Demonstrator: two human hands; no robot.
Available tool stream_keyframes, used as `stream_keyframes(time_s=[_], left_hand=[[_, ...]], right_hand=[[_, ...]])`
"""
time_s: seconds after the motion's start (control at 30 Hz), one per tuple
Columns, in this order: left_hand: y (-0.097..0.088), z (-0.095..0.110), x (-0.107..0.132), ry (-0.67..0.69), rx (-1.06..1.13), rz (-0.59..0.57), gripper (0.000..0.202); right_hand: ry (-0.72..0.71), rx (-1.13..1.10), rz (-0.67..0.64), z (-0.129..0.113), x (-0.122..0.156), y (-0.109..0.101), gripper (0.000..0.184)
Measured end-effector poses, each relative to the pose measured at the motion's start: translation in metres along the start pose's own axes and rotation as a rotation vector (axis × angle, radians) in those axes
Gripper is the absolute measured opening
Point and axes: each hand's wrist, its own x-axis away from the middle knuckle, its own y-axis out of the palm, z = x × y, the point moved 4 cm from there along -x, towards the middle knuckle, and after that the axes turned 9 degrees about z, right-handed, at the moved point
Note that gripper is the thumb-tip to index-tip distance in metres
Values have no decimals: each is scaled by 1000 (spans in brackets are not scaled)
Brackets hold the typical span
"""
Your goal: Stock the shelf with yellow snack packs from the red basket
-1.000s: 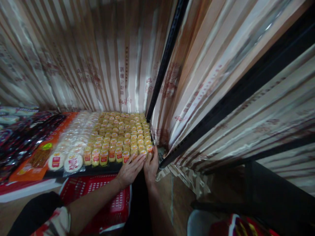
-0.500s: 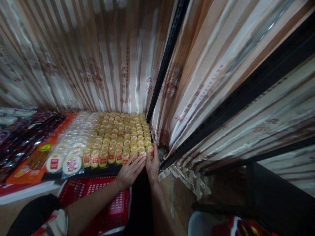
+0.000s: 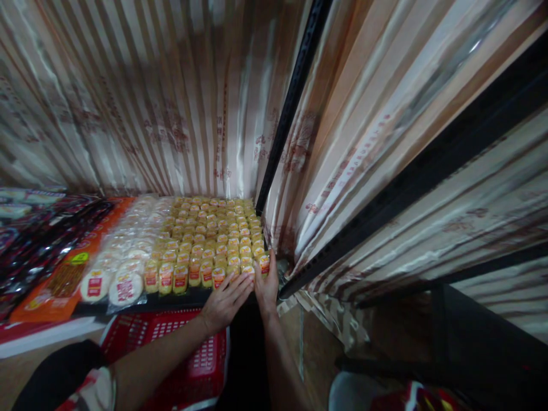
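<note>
Rows of small yellow wrapped snack packets (image 3: 199,242) stand tightly side by side on the dark shelf edge (image 3: 180,299). My left hand (image 3: 226,303) lies with fingers stretched out against the front of the packets near the right end. At the front right corner, my right hand (image 3: 267,291) has its thumb and fingers on both sides of the end snack packet (image 3: 264,264). The thumb is close to the left fingertips. Parts of the front packets are hidden behind both hands.
Round white crackers in clear wrap (image 3: 125,287) and an orange snack bag (image 3: 47,291) lie to the left. Below stands a red plastic basket (image 3: 171,365). A black metal post (image 3: 286,125) and a pleated printed curtain (image 3: 192,114) bound the back and right.
The view has shifted very slightly. Both hands stay at the front right corner of the packets, with almost no visible movement.
</note>
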Motion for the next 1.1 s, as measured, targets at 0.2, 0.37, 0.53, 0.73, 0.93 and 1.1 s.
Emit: stream_keyframes(time_s=[0.2, 0.37, 0.53, 0.73, 0.93, 1.1], left_hand=[[-3, 0, 0, 1, -5, 5, 40], [-7, -1, 0, 0, 2, 14, 40], [-10, -3, -1, -2, 28, 7, 41], [-10, -2, -4, -15, 60, -2, 45], [-9, -32, -46, -370, 105, -80, 42], [-1, -56, -79, -431, 216, -89, 39]], right_hand=[[47, -26, -4, -2, -6, 3, 74], [41, -28, 15, -6, -2, 3, 68], [91, -10, 18, -6, 2, -2, 63], [89, 29, -28, -6, 6, -6, 65], [-31, 142, -21, -15, 15, -6, 71], [-112, 221, -30, -16, 18, -2, 75]])
